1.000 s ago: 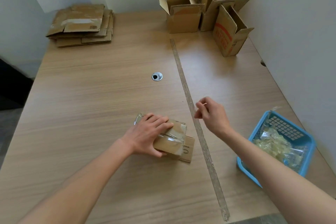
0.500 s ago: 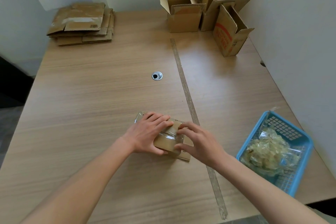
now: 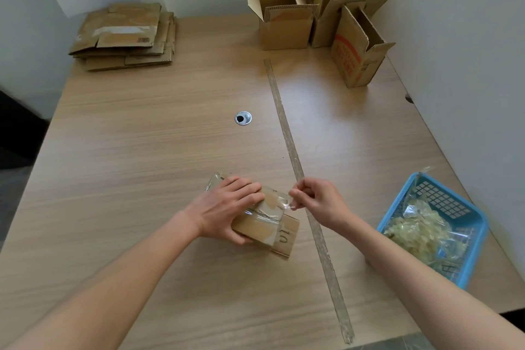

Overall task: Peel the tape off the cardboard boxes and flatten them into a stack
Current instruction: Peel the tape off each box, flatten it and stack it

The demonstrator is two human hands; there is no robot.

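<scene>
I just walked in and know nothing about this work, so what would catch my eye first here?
Near the table's front, the left hand presses down a small cardboard box while the right hand pinches a strip of clear tape off it. A blue basket of crumpled tape sits at the right edge. At the back, flattened boxes are stacked on the left and open boxes stand on the right.

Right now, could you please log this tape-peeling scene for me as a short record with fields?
Left hand: left hand presses the small box flat to the table
Right hand: right hand pinches clear tape at the box's right edge
Flattened stack: flattened boxes, far left corner
Waiting: three open boxes, far right
Waste: blue basket holding crumpled tape, near right
</scene>
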